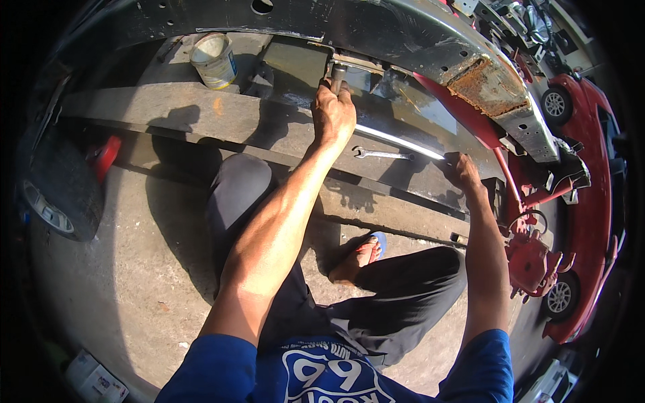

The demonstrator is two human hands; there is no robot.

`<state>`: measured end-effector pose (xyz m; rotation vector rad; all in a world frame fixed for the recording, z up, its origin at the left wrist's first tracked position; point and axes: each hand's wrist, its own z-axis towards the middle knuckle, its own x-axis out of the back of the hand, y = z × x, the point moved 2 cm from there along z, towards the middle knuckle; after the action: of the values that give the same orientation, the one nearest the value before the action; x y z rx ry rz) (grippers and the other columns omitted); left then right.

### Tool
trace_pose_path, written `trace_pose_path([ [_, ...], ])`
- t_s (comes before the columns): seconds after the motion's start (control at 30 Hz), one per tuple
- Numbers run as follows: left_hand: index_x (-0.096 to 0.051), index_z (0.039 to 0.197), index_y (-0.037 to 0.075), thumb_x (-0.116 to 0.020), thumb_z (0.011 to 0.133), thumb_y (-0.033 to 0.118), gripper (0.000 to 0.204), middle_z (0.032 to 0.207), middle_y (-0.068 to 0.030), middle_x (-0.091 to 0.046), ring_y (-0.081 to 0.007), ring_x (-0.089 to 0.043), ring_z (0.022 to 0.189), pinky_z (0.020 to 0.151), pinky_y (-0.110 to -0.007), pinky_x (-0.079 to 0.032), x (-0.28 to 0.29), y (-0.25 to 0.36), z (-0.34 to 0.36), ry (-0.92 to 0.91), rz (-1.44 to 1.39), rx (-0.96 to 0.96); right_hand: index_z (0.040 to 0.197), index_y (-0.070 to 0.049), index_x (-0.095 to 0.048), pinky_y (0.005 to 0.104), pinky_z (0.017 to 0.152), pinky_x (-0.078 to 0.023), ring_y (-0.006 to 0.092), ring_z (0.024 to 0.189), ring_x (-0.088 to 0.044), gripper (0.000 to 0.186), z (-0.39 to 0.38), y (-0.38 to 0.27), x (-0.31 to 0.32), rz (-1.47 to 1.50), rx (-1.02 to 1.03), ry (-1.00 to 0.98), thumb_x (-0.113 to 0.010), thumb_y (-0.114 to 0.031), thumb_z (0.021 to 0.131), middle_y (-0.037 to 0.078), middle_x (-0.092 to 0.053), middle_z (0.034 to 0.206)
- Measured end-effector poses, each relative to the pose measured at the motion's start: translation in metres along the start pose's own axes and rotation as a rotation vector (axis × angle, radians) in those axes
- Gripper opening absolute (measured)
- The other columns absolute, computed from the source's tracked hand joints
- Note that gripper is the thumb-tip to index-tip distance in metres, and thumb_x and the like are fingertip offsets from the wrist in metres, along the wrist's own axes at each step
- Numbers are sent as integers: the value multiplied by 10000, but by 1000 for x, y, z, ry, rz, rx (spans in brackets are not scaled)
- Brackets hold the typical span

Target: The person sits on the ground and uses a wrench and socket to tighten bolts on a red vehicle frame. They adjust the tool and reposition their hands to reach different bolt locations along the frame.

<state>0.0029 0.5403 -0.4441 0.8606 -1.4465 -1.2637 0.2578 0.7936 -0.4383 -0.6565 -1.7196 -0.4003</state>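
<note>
A long shiny socket wrench bar (400, 139) runs slantwise between my two hands. At its left end my left hand (334, 113) is closed round the head, where a dark socket (338, 71) points up at the underside of a black steel vehicle beam (390, 33). My right hand (463, 172) grips the bar's other end, lower and to the right. Below the bar, a combination wrench (383, 154) lies on the grey ledge (282, 124), touched by neither hand. How the socket meets the fastener is too small to tell.
On the ledge at the back left stands an open paint can (218, 64). A tyre with its rim (57, 188) is at the left. To the right are a red jack-like metal part (531, 262) and a red car (591, 121). A rusty patch (485, 87) marks the beam.
</note>
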Motion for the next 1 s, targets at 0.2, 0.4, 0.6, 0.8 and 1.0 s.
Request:
trace_pose_path([
  [0.2, -599, 1002, -71, -602, 985, 231, 302, 869, -222, -660, -363, -685, 857, 786, -474, -530, -1, 4, 6, -26, -17, 54, 897, -53, -766, 493, 780, -555, 415, 862, -705, 317, -7, -3, -4, -16, 19, 162, -715, -366, 903, 219, -719, 868],
  [0.4, -627, 1058, -43, -602, 987, 178, 234, 924, -211, -694, -370, -698, 920, 837, -473, -532, 7, 7, 5, -94, -24, 45, 837, -22, -736, 509, 787, -550, 445, 878, -692, 286, -35, -17, -8, -2, -161, 270, -697, -304, 873, 243, -708, 884],
  [0.6, -649, 1038, 5, -601, 993, 194, 200, 914, -219, -697, -394, -697, 900, 788, -485, -536, 9, -1, 13, -158, -32, -56, 824, -43, -764, 461, 722, -573, 402, 823, -723, 251, -77, -46, -18, -113, -176, 322, -696, -283, 856, 234, -715, 847],
  [0.8, -662, 1043, 0, -617, 975, 186, 203, 962, -235, -709, -410, -699, 946, 812, -480, -545, 15, 3, 12, -154, 17, -31, 893, -39, -767, 490, 785, -564, 404, 854, -722, 330, -140, -80, -45, -45, -360, 312, -718, -363, 856, 221, -731, 873],
  [1.0, -670, 1001, -2, -643, 946, 170, 183, 961, -237, -714, -418, -701, 952, 827, -486, -548, 19, 3, 16, -121, 69, -52, 851, 0, -714, 547, 734, -549, 456, 811, -702, 409, -221, -200, -28, 94, -431, 191, -670, -397, 937, 279, -692, 789],
])
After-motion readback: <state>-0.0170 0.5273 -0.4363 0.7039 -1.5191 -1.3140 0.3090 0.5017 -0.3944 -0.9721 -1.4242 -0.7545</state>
